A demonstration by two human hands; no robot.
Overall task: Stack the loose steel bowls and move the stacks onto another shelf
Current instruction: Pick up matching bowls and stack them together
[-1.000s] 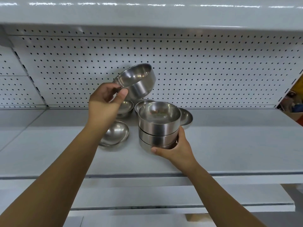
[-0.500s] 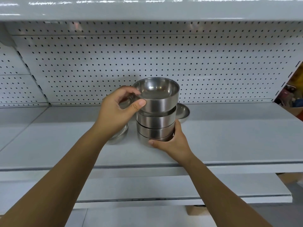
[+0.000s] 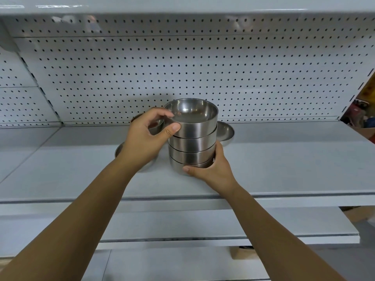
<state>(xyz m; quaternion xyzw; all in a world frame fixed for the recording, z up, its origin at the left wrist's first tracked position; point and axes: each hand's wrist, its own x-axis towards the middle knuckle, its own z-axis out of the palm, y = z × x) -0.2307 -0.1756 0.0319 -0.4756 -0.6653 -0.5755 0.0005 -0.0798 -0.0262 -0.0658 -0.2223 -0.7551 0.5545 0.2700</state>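
A stack of steel bowls (image 3: 192, 151) stands on the grey shelf (image 3: 284, 163) in front of the pegboard. Its top bowl (image 3: 194, 122) sits nested on the others, and my left hand (image 3: 148, 138) pinches that bowl's left rim between thumb and fingers. My right hand (image 3: 211, 167) grips the bottom of the stack from the right front. Loose steel bowls lie around it: one behind right (image 3: 226, 132), one behind left (image 3: 157, 126) and one at the left (image 3: 119, 152), the last two mostly hidden by my left hand.
A white pegboard (image 3: 182, 74) backs the shelf, and another shelf (image 3: 182, 5) hangs close above. A lower shelf (image 3: 182, 226) juts out beneath. Coloured goods (image 3: 363, 116) show past the right upright.
My left hand carried the lifted bowl right and down onto the stack, where it now sits nested lower than half a second ago. My right hand stayed on the stack's base.
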